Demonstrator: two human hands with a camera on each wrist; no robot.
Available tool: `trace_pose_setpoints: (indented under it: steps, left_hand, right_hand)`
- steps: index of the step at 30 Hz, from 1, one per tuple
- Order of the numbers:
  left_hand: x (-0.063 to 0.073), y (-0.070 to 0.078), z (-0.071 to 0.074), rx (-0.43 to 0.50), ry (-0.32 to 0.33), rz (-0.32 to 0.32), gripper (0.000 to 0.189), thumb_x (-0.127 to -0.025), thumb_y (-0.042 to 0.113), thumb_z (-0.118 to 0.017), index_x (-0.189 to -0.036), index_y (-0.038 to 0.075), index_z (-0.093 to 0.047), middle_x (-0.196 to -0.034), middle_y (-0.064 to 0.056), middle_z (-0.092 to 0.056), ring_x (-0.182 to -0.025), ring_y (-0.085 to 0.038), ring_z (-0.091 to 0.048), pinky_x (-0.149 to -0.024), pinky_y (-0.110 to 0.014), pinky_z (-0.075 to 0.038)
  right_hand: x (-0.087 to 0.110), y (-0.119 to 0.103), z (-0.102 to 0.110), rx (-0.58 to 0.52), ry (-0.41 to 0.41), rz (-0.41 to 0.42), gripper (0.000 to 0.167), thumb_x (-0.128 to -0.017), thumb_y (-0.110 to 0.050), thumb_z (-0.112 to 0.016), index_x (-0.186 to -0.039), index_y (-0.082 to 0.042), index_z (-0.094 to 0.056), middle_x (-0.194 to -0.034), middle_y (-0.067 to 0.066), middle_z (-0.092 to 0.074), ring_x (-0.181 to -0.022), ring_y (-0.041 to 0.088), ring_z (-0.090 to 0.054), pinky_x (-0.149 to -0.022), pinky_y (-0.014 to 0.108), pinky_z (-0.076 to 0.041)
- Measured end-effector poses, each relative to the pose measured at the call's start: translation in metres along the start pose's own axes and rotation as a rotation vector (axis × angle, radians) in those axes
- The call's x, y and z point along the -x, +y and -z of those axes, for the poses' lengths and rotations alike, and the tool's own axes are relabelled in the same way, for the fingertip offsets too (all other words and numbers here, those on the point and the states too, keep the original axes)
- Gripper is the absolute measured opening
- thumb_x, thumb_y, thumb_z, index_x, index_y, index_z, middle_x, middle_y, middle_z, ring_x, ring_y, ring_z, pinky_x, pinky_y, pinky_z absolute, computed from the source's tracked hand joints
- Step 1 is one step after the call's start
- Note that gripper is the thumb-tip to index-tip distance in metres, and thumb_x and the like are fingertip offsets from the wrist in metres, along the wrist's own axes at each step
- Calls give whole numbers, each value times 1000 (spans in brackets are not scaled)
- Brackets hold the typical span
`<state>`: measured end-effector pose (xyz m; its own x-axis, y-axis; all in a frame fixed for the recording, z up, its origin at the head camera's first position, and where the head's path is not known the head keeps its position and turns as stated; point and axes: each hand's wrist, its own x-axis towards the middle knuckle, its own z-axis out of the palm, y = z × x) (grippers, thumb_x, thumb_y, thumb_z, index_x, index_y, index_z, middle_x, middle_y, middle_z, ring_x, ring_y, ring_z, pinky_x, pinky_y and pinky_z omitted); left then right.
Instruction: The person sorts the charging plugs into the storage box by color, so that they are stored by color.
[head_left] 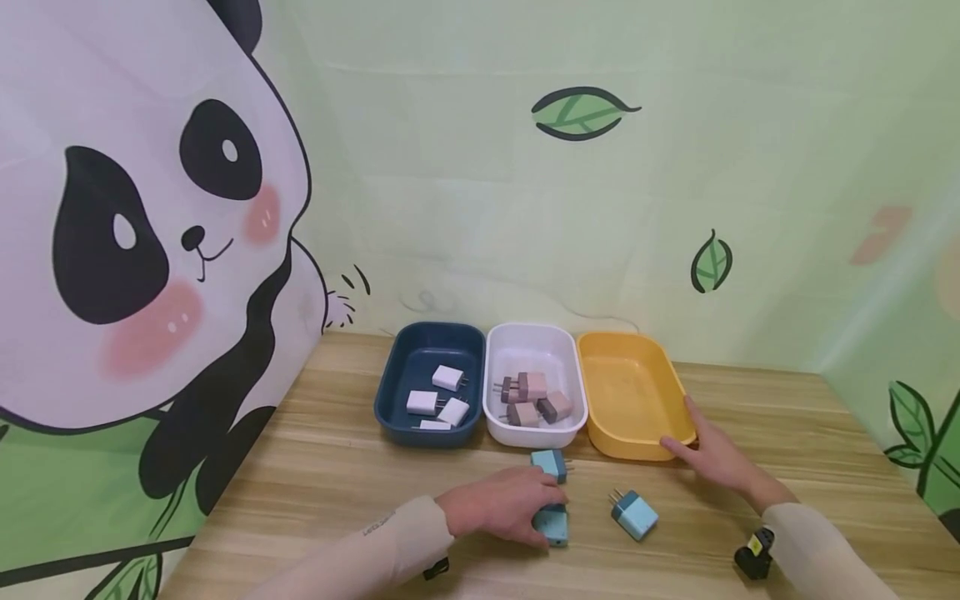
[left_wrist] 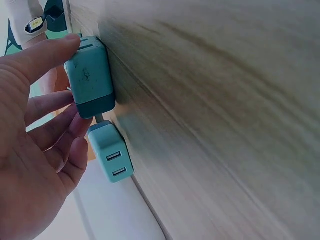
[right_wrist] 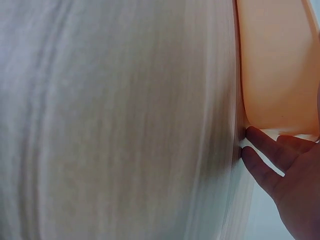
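My left hand [head_left: 501,503] is low over the table, its thumb and fingers pinching a light-blue USB charger [left_wrist: 90,77] with a darker blue end. Just beyond it lies another light-blue charger [left_wrist: 115,152], its two USB slots facing the left wrist camera. At the right, my right hand [head_left: 722,457] touches the front right corner of a yellow tray [head_left: 637,446], thumb and straight fingers spread against its outside. A further light-blue charger [head_left: 636,515] lies between the two hands, prongs pointing away.
A dark blue tray [head_left: 395,375] with several white chargers [head_left: 448,377] stands at the left of the row. Next to it, a white tray [head_left: 536,342] holds several pink-and-brown chargers [head_left: 532,385]. Behind the wooden table [head_left: 757,408] hangs a panda-printed backdrop [head_left: 465,192].
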<state>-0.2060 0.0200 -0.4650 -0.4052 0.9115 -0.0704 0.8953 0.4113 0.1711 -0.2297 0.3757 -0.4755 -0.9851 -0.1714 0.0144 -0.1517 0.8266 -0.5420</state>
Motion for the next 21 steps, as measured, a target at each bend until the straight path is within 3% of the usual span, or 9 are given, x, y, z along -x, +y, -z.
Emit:
trace_pose_setpoints:
  steps: [10, 21]
  left_hand:
    - [2, 0, 3, 30, -9, -31, 50, -80, 39, -75, -123, 18, -61, -116, 6, -55, -98, -4, -49, -89, -18, -39]
    - [1, -1, 3, 44, -20, -8, 53, -78, 42, -76, -124, 22, -60, -114, 6, -54, -93, -4, -47, -86, -18, -40]
  right_hand:
    - [0, 1, -1, 4, 3, -9, 98, -92, -51, -53, -147, 8, 2, -144, 38, -21, -122, 47, -39, -99, 60, -31]
    - [1, -2, -1, 6, 4, -11, 97, -93, -51, -52, -147, 7, 3, -144, 38, -21, -122, 47, -40, -100, 60, -31]
